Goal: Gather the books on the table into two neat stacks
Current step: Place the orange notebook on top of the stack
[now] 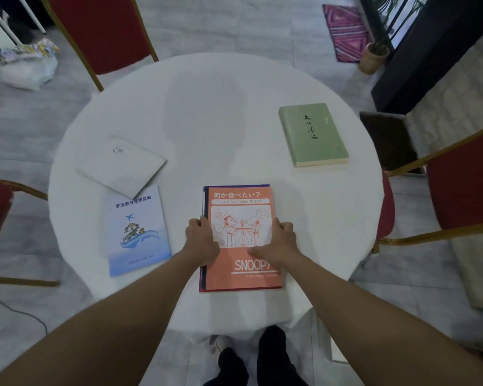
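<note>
both hands are on the orange snoopy book [241, 196]: my left hand [201, 239] curls over its left edge and my right hand [283, 240] lies across the right side of the cover, fingers bent onto the edge, so the book is pinched between the two palms and not lifted off the white round table [221, 107]. it sits on top of a small pile near the front of the table, with a dark blue cover and a red one showing as slivers along the left and bottom edges. i judge the step in hand is squaring this first stack. to do it well i would press inward evenly from both sides, then tap the near edge flush, keeping the pile flat on the cloth so nothing fans out. three books lie loose: the pale blue book [138, 232] just to the left, the white book [122, 165] overlapping its top corner, and the green book [313, 133] well apart at the far right.
</note>
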`<state>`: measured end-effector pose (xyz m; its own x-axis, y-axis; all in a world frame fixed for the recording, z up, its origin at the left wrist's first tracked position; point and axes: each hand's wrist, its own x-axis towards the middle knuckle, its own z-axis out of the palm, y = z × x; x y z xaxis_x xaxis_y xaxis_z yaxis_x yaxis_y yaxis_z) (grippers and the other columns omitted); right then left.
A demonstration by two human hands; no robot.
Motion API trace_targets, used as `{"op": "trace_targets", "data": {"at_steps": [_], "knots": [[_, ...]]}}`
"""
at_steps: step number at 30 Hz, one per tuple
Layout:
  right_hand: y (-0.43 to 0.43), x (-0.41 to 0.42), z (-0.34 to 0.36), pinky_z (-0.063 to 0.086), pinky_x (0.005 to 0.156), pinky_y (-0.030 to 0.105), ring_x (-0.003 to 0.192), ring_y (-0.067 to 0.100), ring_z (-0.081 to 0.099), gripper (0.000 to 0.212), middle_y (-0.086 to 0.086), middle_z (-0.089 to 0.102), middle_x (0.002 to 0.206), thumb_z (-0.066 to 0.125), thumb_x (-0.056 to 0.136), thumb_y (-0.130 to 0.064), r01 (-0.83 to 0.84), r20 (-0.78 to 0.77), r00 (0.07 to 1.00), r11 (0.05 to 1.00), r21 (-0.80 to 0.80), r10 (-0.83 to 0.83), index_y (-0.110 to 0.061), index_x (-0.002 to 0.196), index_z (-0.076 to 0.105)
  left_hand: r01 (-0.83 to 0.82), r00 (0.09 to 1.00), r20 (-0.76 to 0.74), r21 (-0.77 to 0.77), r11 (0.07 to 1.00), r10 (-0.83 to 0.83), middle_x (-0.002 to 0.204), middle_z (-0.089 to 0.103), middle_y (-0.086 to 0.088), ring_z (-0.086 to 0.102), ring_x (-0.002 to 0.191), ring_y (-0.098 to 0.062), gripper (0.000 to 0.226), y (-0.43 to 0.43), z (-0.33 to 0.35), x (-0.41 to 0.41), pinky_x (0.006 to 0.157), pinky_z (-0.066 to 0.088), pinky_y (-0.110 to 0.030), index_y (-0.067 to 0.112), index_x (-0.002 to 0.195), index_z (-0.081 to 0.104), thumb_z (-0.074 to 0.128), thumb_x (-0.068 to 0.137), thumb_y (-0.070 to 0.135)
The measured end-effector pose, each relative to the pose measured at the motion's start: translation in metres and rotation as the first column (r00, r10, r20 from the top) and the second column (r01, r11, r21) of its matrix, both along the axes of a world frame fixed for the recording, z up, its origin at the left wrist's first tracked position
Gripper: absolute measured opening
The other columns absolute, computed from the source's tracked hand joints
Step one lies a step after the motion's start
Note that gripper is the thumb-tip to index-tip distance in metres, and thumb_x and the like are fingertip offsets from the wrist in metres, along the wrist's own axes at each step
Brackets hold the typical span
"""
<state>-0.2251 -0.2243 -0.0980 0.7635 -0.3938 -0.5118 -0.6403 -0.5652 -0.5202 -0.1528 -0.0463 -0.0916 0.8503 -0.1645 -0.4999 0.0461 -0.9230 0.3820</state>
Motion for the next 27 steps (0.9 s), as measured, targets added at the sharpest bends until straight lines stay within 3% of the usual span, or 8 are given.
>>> {"op": "trace_targets", "data": {"at_steps": [7, 13, 22, 27], "knots": [[-0.0032, 0.0049, -0.0063, 0.038, 0.087, 0.026, 0.124, 0.018, 0.036, 0.096, -0.006, 0.025, 0.112, 0.087, 0.06, -0.043, 0.012, -0.003, 1.0, 1.0, 0.013, -0.012, -0.023, 0.137, 0.033, -0.012, 0.999, -0.031, 0.021, 1.0, 0.012, 0.143, 0.032, -0.014, 0.041, 0.129, -0.03, 0.078, -0.0016, -0.001, 0.0047, 0.093, 0.05, -0.035, 0.009, 0.147, 0.02, 0.068, 0.086, 0.014], [-0.0039, 0.0052, -0.0091, 0.042, 0.094, 0.032, 0.124, 0.019, 0.037, 0.097, -0.004, 0.029, 0.116, 0.087, 0.06, -0.046, 0.012, -0.002, 1.0, 1.0, 0.0, -0.012, -0.023, 0.138, 0.034, 0.011, 0.999, -0.038, 0.011, 1.0, -0.011, 0.141, 0.036, -0.015, 0.046, 0.125, -0.032, 0.067, 0.0012, 0.0012, 0.008, 0.089, 0.051, -0.035, 0.01, 0.141, 0.029, 0.068, 0.087, 0.018], [-0.0035, 0.0062, -0.0056, 0.044, 0.09, 0.031, 0.12, 0.019, 0.04, 0.097, -0.004, 0.026, 0.111, 0.087, 0.059, -0.047, -0.009, -0.034, 0.999, 1.0, -0.028, 0.008, -0.021, 0.137, 0.034, 0.003, 0.998, -0.056, 0.017, 1.0, -0.002, 0.142, 0.034, -0.015, 0.047, 0.126, -0.032, 0.067, 0.001, 0.003, 0.0072, 0.093, 0.053, -0.039, 0.011, 0.143, 0.028, 0.066, 0.088, 0.019], [-0.0033, 0.0096, -0.0022, 0.039, 0.08, 0.027, 0.105, 0.013, 0.03, 0.097, -0.003, 0.025, 0.112, 0.087, 0.062, -0.043, -0.021, -0.076, 0.997, 0.999, -0.032, 0.019, -0.021, 0.138, 0.03, 0.014, 0.998, -0.068, 0.044, 0.999, -0.011, 0.14, 0.036, -0.014, 0.049, 0.124, -0.031, 0.067, 0.0, 0.0039, 0.0093, 0.09, 0.052, -0.036, 0.011, 0.141, 0.03, 0.067, 0.087, 0.02]]}}
